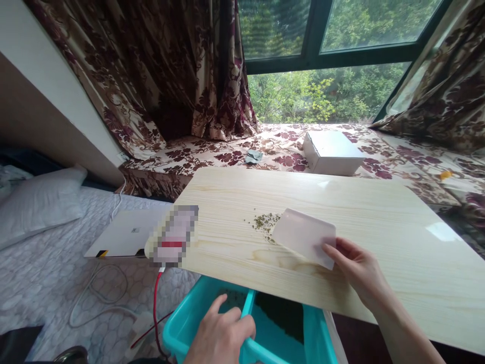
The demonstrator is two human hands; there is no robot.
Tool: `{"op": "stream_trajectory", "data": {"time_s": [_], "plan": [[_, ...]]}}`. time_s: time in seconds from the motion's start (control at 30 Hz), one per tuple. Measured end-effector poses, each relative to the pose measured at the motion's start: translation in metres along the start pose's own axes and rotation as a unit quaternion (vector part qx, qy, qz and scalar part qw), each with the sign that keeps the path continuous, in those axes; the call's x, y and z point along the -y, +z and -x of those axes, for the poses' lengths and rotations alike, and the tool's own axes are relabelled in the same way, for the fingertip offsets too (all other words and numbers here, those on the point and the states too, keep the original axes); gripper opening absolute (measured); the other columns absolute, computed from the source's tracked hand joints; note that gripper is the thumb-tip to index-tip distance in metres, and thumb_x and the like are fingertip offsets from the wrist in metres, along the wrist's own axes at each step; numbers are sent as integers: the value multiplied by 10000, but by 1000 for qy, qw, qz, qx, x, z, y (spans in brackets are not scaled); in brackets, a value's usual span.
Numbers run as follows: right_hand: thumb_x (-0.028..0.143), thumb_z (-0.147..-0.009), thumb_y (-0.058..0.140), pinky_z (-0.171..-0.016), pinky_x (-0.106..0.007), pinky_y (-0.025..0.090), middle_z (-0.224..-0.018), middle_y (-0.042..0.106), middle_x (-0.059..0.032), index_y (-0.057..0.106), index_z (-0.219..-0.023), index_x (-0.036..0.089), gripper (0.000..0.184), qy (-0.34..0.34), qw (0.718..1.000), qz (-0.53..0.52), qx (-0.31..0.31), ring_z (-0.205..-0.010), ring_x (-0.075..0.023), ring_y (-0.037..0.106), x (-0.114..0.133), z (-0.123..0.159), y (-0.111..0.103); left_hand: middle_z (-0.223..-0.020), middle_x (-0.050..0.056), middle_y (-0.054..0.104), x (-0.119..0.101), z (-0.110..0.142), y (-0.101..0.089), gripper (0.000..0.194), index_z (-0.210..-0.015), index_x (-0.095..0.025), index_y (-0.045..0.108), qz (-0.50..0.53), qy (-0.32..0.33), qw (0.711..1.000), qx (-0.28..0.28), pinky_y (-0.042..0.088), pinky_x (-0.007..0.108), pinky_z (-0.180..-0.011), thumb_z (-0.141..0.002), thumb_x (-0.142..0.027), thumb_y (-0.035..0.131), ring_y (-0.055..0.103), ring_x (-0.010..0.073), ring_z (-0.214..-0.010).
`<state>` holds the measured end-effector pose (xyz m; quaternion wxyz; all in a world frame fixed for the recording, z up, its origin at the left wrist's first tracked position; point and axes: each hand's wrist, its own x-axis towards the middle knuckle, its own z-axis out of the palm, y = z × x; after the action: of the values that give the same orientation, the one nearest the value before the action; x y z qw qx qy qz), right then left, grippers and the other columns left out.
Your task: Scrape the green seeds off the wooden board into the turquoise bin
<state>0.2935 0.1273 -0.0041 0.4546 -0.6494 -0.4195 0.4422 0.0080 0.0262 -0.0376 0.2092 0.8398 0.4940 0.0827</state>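
Right hand [358, 263], right of centre: thumb on top, fingers beneath, pinched shut on the near right corner of a pale card [303, 235]; card tilted, its left edge at the scatter of dark green granules [265, 221], mid-frame. Left hand [223, 331], bottom centre: index finger extended, the others curled over the divider of a teal bin [175, 318]; whether it grips or merely rests, cannot tell. Bin: two compartments, the right one bearing a dark mass [282, 313], the left one a few specks. Stage, as judged: partway; a quantity appears already in the bin, one small patch of granules remains on the wood-grain tabletop [227, 192]. Tabletop, left end: pixelated device [176, 237], red band across it, any wording unreadable; red cable [155, 298] below. Left of frame: white flat case [125, 230], small central mark too small to read, black-and-yellow patch at its near corner; quilted bed [41, 263], pillow [41, 202]. Upper right of centre: white box [337, 149], no lettering discernible, on floral cloth [215, 154]; grey crumpled piece [253, 156] to its left. Top: patterned curtains [170, 60], window, foliage; no brand legible anywhere
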Motion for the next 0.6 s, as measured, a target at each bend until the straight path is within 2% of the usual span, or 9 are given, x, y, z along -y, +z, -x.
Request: {"op": "stream_trajectory", "data": {"time_s": [0.1,0.3,0.43,0.6], "plan": [[484,-589,762,-598,-273,555,-886,766,-87,749,-836,194,381,2,1000,-6,20,-758,-243,701,2,2,-1,-657,-65,561,0,0,3,244,-744,-244,590,-3,1,1000,-15,404,494,-976,-656,-423,730,583,150,-620],[509,-573,769,-584,-287,566,-846,766,-90,751,-842,196,414,-9,1000,-3,-1,-759,-262,707,5,1,-6,-643,-68,542,2,0,6,224,-725,-243,573,1,-2,1000,-21,405,490,-973,-641,-404,705,558,141,-585],[508,-608,752,-577,-287,570,-899,766,-88,758,-844,212,379,-3,1000,10,26,-759,-260,708,-1,1,-7,-642,-74,541,2,0,6,204,-723,-244,571,-2,0,1000,-18,403,487,-976,-621,-348,713,558,137,-592],[476,-595,765,-634,-308,585,-819,769,-78,764,-829,227,342,2,999,-8,42,-776,-266,711,6,7,-5,-654,-70,557,2,1,7,219,-736,-247,575,-12,0,1000,-12,403,500,-975,-615,-352,724,578,146,-615]]}}
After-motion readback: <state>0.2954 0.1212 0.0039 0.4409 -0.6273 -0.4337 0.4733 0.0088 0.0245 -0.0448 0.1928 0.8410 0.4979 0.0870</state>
